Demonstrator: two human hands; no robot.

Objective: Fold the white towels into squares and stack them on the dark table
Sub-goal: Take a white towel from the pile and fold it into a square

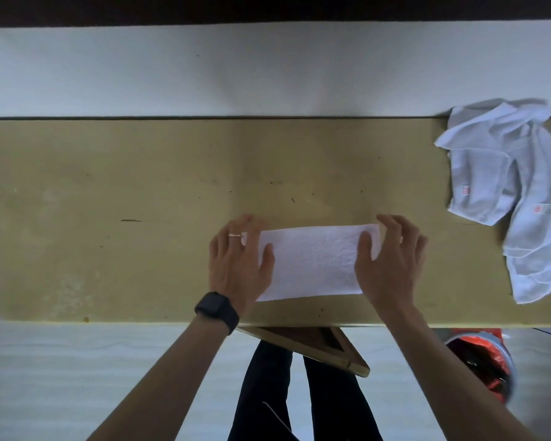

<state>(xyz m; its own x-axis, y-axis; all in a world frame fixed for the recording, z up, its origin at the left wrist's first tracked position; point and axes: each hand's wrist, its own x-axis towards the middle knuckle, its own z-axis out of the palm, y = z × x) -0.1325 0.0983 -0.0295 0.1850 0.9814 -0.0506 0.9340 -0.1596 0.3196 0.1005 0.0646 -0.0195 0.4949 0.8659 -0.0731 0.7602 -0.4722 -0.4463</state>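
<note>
A white towel point(312, 262), folded into a long rectangle, lies flat on the olive-brown table point(140, 202) near its front edge. My left hand point(237, 261) rests on the towel's left end, fingers spread and thumb lying on the cloth. My right hand point(390, 259) sits at the right end, its thumb on the towel and its fingers arched over the edge. A loose pile of unfolded white towels point(506, 186) with small red labels lies at the table's right end.
A pale wall band runs behind the table's far edge. Under the front edge a wooden stool or frame point(318, 345) sticks out by my legs. A bin with a red liner point(481, 361) stands on the floor at the right.
</note>
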